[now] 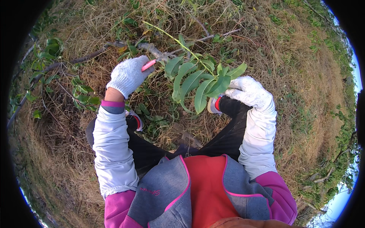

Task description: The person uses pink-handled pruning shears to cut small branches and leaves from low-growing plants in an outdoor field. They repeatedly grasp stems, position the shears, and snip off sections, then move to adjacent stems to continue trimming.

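Note:
My left hand (129, 74), in a white knit glove, is closed around a small tool with a pink handle (148, 65). The tool's short metal end points at the grey branch (152, 50) on the ground; whether they touch I cannot tell. A green shoot (182, 45) with long narrow leaves (190, 82) slants across the middle, its bare stem end pointing up and left. At the leafy end, my right hand (251, 91), also gloved in white, has its fingers closed on the shoot. Leaves partly cover those fingertips.
Dry grass (299, 94) and green weeds cover the ground. A dark, bent branch (54, 66) with leafy twigs runs across the left. My shoes (214, 105) and black-trousered legs (228, 136) frame the space below. Leafy branches (342, 151) line the right edge.

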### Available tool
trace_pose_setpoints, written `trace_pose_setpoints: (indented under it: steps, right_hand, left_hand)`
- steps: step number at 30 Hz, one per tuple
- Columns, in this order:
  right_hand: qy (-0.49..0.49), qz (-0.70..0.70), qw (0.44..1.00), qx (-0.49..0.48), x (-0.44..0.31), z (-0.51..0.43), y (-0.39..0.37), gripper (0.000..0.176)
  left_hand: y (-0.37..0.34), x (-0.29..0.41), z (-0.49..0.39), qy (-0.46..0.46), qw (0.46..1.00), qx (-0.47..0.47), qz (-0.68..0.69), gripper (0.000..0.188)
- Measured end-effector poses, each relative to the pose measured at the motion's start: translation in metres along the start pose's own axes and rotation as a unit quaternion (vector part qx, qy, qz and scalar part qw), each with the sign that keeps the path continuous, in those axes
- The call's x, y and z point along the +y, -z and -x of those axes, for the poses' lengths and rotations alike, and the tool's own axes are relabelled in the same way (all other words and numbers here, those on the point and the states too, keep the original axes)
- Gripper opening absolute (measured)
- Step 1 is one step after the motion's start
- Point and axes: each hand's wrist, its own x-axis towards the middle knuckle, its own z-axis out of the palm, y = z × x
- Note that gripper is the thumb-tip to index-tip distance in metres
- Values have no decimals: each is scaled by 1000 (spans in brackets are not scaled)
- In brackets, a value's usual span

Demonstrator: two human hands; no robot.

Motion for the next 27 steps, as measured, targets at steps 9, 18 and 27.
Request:
trace_pose_setpoints:
  steps: [9,18,27]
  right_hand:
    - [105,68,991,44,17,-7,1,34]
    - [88,56,994,25,9,-7,3,35]
    - [81,54,995,-4,4,-7,2,34]
  left_hand:
    - [13,-8,13,73,997,13,9,37]
    - [10,17,25,-22,995,-57,83,36]
    - [1,26,13,-29,995,-81,56,36]
